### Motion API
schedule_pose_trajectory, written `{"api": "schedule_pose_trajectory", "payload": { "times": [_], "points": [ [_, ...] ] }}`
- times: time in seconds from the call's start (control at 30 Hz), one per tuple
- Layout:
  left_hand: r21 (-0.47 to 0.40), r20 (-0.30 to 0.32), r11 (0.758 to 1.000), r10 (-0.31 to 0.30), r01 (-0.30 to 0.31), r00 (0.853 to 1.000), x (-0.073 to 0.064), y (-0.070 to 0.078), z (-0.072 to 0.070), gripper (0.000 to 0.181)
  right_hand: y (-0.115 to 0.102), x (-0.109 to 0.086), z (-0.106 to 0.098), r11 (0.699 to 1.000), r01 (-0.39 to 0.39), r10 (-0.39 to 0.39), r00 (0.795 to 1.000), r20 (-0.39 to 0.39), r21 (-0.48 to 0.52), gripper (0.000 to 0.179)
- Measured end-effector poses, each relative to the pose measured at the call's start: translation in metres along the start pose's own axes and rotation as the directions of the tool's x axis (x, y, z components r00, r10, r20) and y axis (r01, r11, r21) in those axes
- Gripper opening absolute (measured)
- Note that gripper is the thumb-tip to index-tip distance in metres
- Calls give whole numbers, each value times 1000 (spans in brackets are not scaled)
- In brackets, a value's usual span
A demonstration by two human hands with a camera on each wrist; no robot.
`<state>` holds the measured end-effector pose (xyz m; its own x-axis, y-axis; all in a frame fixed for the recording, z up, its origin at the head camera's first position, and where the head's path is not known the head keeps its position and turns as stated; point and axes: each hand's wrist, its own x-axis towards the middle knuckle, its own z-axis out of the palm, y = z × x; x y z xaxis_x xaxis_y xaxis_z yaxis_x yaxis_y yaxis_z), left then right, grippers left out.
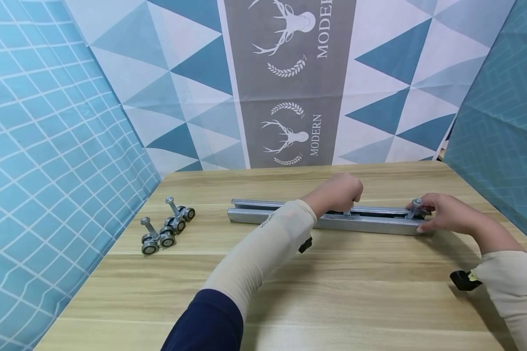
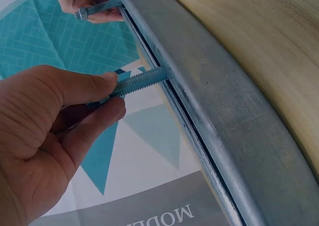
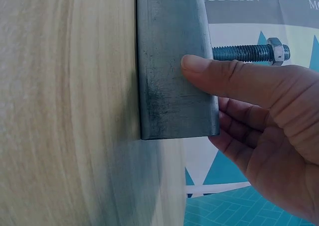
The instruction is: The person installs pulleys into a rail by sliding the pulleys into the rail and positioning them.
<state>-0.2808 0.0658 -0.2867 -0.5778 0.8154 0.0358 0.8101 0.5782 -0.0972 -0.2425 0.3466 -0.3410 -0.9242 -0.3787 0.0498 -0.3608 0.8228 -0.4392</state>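
A grey metal channel rail [image 1: 364, 224] lies across the table with its slot facing up. My left hand [image 1: 335, 195] is over its middle. In the left wrist view that hand's thumb and fingers pinch a threaded bolt [image 2: 142, 82] that stands out of the slot; whatever it joins inside the rail is hidden. Around the rail's right end, my right hand [image 1: 452, 214] holds on, its thumb on the near face in the right wrist view and the fingers behind. Beside it another bolt [image 3: 244, 53] with a nut at its tip rises from the slot.
Two roller trolleys [image 1: 158, 239], each with small wheels and an upright bolt, stand at the table's left. The wooden table [image 1: 334, 292] ends at a patterned cloth backdrop [image 1: 290, 87] behind, with blue cloth on both sides.
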Motion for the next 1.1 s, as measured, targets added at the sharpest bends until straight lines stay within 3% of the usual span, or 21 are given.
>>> {"api": "schedule_pose_trajectory", "payload": {
  "times": [0.8, 1.1],
  "points": [
    [32, -38, 999, 14, -13, 999, 3, 7, -1, 37, -1, -2, 1, 1000, 2, -2, 1000, -13, 8, 57],
    [-13, -46, 999, 31, -32, 998, -1, 5, 0, 35, 1, -3, 2, 1000, 3, -3, 1000, -7, 26, 57]
  ]
}}
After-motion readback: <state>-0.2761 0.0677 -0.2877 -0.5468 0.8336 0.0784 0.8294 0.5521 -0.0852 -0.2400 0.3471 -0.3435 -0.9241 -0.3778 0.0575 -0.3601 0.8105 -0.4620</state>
